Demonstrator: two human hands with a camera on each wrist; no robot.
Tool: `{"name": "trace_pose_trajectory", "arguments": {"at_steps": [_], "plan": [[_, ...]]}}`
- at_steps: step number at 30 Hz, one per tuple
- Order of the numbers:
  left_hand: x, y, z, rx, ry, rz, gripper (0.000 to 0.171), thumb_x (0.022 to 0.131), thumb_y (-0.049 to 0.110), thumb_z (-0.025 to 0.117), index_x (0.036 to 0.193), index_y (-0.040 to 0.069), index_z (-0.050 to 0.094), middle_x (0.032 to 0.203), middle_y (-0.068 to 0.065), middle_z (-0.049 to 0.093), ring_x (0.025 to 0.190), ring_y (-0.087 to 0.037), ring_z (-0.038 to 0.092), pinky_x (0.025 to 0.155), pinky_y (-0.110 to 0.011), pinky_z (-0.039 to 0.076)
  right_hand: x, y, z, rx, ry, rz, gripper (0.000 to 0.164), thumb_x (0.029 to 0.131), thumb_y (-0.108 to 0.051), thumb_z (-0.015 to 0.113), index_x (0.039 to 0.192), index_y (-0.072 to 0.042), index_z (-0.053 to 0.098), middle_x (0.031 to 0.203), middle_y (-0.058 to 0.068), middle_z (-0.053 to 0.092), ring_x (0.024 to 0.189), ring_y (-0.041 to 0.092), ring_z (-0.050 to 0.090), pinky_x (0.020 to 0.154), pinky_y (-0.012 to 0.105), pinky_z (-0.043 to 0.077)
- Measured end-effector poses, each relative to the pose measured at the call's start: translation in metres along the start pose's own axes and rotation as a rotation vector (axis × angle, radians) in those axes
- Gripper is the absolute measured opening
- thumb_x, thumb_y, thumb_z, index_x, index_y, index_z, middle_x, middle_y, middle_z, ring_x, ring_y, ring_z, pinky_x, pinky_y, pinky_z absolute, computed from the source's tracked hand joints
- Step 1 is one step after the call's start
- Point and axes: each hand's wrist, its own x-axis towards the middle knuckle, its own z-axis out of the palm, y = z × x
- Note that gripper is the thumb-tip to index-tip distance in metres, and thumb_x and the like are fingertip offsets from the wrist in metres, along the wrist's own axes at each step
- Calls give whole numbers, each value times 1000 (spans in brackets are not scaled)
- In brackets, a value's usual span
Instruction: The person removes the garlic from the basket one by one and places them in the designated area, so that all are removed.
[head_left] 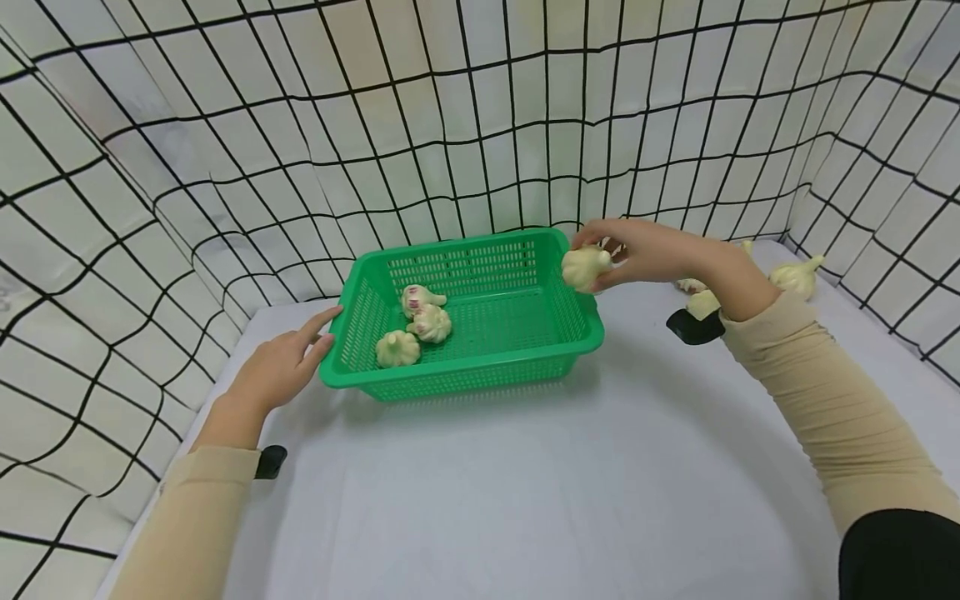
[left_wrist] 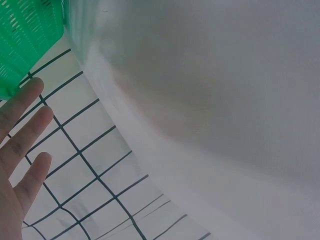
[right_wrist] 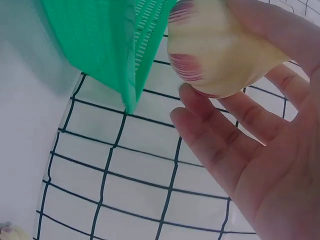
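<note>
A green plastic basket (head_left: 480, 360) stands on the white table, with three garlic bulbs inside toward its left end: a purple-streaked bulb (head_left: 420, 300), a bulb (head_left: 431, 323) touching it, and a pale bulb (head_left: 397, 348) nearer the front. Over the basket's right rim, my right hand (head_left: 652, 252) pinches another garlic bulb (head_left: 582, 268) between thumb and fingers; purple streaks show on this bulb (right_wrist: 215, 55) in the right wrist view. My left hand (head_left: 277, 367) has its fingertips at the basket's left rim, fingers extended. Those fingers (left_wrist: 30, 130) look straight and spread in the left wrist view.
Beyond the right forearm lie more garlic bulbs, one (head_left: 797, 277) near the right edge and another (head_left: 702, 305) partly hidden by the wrist. Black-lined netting (head_left: 480, 117) over white sheeting encloses the back and both sides of the table (head_left: 525, 483).
</note>
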Motion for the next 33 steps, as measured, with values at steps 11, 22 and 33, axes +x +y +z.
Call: {"name": "trace_pose_trajectory", "arguments": {"at_steps": [11, 22, 33], "plan": [[-1, -1, 1, 0, 0, -1, 61, 112, 49, 27, 163, 17, 26, 119, -33, 65, 104, -53, 63, 83, -67, 50, -25, 14, -3, 81, 79, 128, 55, 92, -18, 80, 142, -13, 57, 135, 6, 59, 121, 29, 57, 101, 47, 50], [-1, 0, 1, -1, 2, -2, 61, 112, 49, 26, 163, 16, 26, 118, -33, 65, 105, -53, 63, 83, -66, 50, -55, 37, -15, 137, 141, 234, 57, 96, -27, 75, 147, -19, 51, 136, 11, 51, 119, 34, 62, 85, 32, 53], [-1, 0, 2, -3, 9, -8, 61, 111, 50, 26, 163, 17, 26, 119, -33, 65, 105, -53, 63, 83, -67, 50, -89, 55, -25, 130, 249, 282, 60, 97, -26, 74, 151, -21, 48, 133, 2, 51, 112, 13, 58, 85, 20, 50]]}}
